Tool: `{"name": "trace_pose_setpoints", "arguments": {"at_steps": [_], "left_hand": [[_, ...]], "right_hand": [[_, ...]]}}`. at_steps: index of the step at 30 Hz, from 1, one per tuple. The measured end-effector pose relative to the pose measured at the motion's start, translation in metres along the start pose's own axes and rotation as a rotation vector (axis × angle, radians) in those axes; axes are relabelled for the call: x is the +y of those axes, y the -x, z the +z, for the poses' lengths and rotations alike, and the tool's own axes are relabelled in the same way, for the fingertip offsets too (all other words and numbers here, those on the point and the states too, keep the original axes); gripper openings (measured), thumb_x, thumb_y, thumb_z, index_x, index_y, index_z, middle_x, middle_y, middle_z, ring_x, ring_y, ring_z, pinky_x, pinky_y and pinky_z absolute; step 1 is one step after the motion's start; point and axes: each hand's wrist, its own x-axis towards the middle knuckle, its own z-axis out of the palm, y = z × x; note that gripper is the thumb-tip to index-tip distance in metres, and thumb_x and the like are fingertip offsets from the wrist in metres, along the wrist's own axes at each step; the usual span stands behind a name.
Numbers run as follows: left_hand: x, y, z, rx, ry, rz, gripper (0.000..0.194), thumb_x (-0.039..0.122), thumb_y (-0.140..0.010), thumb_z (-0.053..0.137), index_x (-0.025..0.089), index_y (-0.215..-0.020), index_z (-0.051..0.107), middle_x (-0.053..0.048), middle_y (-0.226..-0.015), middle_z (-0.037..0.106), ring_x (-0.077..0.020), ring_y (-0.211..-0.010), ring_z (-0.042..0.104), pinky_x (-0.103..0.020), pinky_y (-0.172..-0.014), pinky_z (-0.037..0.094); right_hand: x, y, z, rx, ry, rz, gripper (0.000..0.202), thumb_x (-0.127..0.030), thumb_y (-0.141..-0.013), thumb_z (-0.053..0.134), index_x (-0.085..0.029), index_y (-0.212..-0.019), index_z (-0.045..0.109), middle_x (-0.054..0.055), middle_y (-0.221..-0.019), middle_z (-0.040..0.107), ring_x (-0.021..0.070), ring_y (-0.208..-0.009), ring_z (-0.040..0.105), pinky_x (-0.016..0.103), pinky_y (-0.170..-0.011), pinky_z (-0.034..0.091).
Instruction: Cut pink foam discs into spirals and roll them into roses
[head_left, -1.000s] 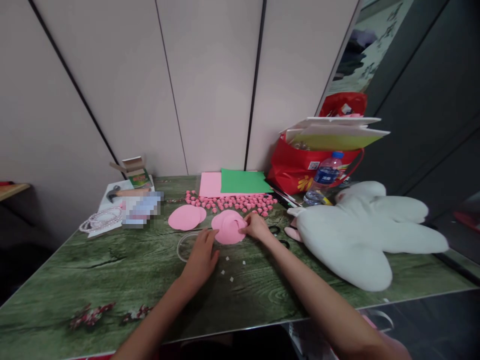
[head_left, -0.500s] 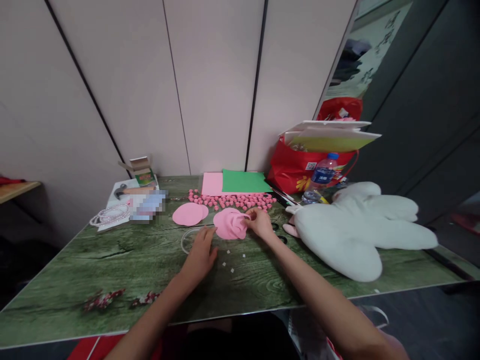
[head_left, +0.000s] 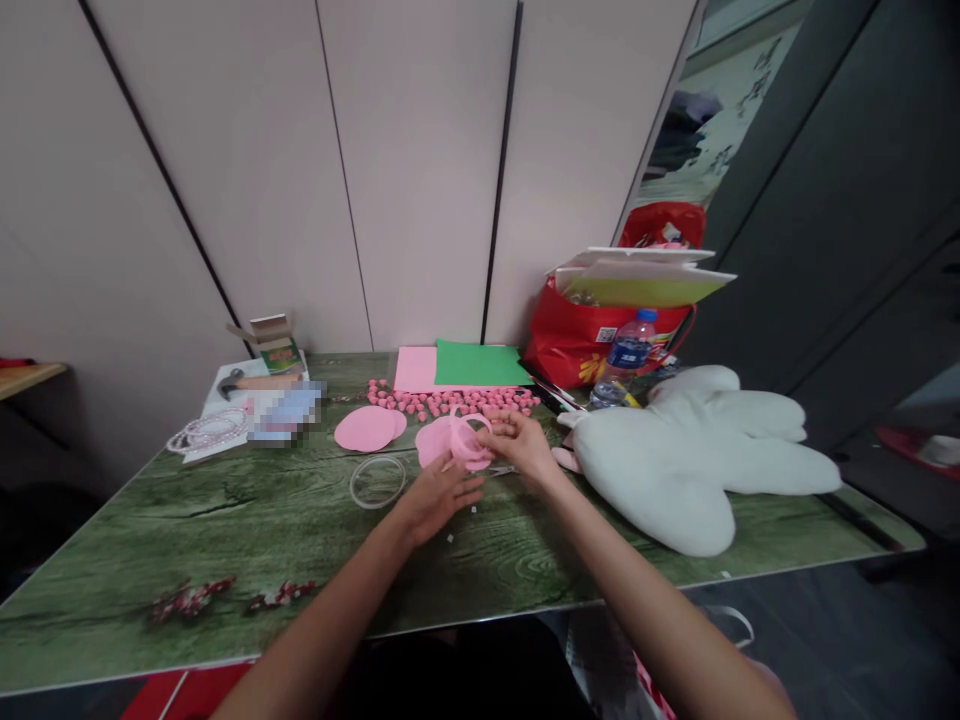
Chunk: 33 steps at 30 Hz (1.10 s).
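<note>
My right hand (head_left: 517,440) pinches the edge of a curled pink paper piece (head_left: 466,428), whose bent strips form a loop tilted up from the table. At its lower left is my left hand (head_left: 439,495), palm turned up, fingers stretched and apart; its thumb tip lies against or just beside the pink piece. More flat pink paper (head_left: 429,442) shows behind the loop. To the left lies a stack of pink paper ovals (head_left: 365,428). A clear roll of tape (head_left: 377,482) rests flat beside my left hand. Between my hands, scissors (head_left: 501,470) are partly hidden.
Behind are small pink beads (head_left: 450,402) and green (head_left: 480,363) and pink sheets (head_left: 415,368). To the right lie a white plush toy (head_left: 675,450), a water bottle (head_left: 628,355) and a red bag (head_left: 559,340). A hammer (head_left: 259,382) and bead strings (head_left: 214,430) lie left.
The pink piece has been lifted and tilted up into an open loop. My left hand has moved right and turned palm up, away from the tape roll. The view has shifted slightly right.
</note>
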Motion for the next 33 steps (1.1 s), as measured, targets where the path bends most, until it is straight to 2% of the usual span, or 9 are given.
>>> {"name": "trace_pose_setpoints", "arguments": {"at_steps": [4,9,11,13,18,22,26,29,33], "left_hand": [[0.012,-0.007,0.008,-0.052,0.248,0.066,0.036,0.035,-0.071,0.065,0.016,-0.100,0.058,-0.010,-0.105,0.063,-0.0211,-0.093,0.060,-0.040,-0.087,0.045],[0.024,-0.013,0.006,0.066,0.172,0.141,0.035,0.022,-0.065,0.071,0.012,-0.097,0.061,-0.009,-0.094,0.068,-0.0170,-0.081,0.063,-0.027,-0.074,0.048],[0.026,-0.013,0.002,0.124,0.157,0.149,0.036,0.021,-0.063,0.072,0.011,-0.096,0.061,-0.008,-0.086,0.069,-0.0158,-0.074,0.064,-0.027,-0.071,0.048],[0.028,-0.013,-0.003,0.148,0.134,0.147,0.037,0.022,-0.062,0.071,0.010,-0.096,0.061,-0.008,-0.082,0.070,-0.0158,-0.069,0.064,-0.027,-0.070,0.049],[0.031,-0.017,-0.018,0.148,-0.015,0.156,0.034,0.028,-0.065,0.069,0.009,-0.093,0.064,-0.008,-0.078,0.070,-0.0152,-0.065,0.064,-0.027,-0.065,0.049],[0.032,-0.025,-0.033,0.239,-0.171,0.148,0.025,0.032,-0.067,0.065,0.010,-0.080,0.067,-0.003,-0.062,0.068,-0.0136,-0.051,0.060,-0.025,-0.054,0.048],[0.032,-0.033,-0.044,0.315,-0.347,0.197,0.019,0.030,-0.067,0.065,0.013,-0.074,0.070,-0.002,-0.067,0.069,-0.0151,-0.058,0.060,-0.024,-0.056,0.047],[0.032,-0.035,-0.047,0.306,-0.464,0.219,0.016,0.028,-0.067,0.064,0.015,-0.073,0.072,-0.003,-0.074,0.071,-0.0173,-0.068,0.061,-0.024,-0.062,0.047],[0.031,-0.034,-0.044,0.275,-0.523,0.188,0.016,0.027,-0.069,0.062,0.015,-0.072,0.072,-0.003,-0.066,0.070,-0.0171,-0.061,0.061,-0.023,-0.057,0.046]], "right_hand": [[-0.006,0.011,0.000,-0.055,0.093,-0.073,0.047,-0.037,-0.054,0.073,-0.017,-0.091,0.053,0.002,-0.072,0.064,0.0156,-0.058,0.061,0.027,-0.053,0.050],[-0.014,0.014,-0.008,0.016,0.521,-0.331,0.039,-0.035,-0.065,0.067,-0.018,-0.100,0.059,0.006,-0.086,0.064,0.0162,-0.066,0.058,0.028,-0.062,0.047],[-0.012,0.009,-0.009,0.069,0.453,-0.300,0.038,-0.037,-0.067,0.065,-0.018,-0.099,0.061,0.007,-0.091,0.063,0.0160,-0.068,0.058,0.028,-0.062,0.046],[-0.006,0.001,-0.007,0.056,0.265,-0.182,0.038,-0.041,-0.068,0.063,-0.017,-0.097,0.061,0.007,-0.088,0.064,0.0162,-0.068,0.058,0.028,-0.062,0.046],[0.017,-0.014,0.010,-0.136,-0.029,0.032,0.037,-0.041,-0.057,0.071,-0.014,-0.081,0.063,0.002,-0.067,0.064,0.0129,-0.056,0.057,0.025,-0.054,0.045],[0.026,-0.020,0.024,-0.158,-0.096,0.046,0.037,-0.032,-0.049,0.077,-0.015,-0.078,0.062,-0.001,-0.065,0.061,0.0104,-0.055,0.055,0.022,-0.053,0.042],[0.027,-0.029,0.031,-0.209,-0.116,0.032,0.036,-0.035,-0.057,0.072,-0.017,-0.087,0.063,-0.001,-0.070,0.062,0.0097,-0.056,0.054,0.020,-0.051,0.040],[0.029,-0.032,0.034,-0.195,-0.110,0.042,0.027,-0.040,-0.064,0.067,-0.016,-0.076,0.065,-0.002,-0.062,0.059,0.0090,-0.050,0.049,0.020,-0.047,0.037],[0.033,-0.030,0.036,-0.206,-0.063,0.039,0.023,-0.039,-0.067,0.064,-0.016,-0.068,0.064,-0.002,-0.056,0.057,0.0092,-0.049,0.047,0.021,-0.047,0.035]]}}
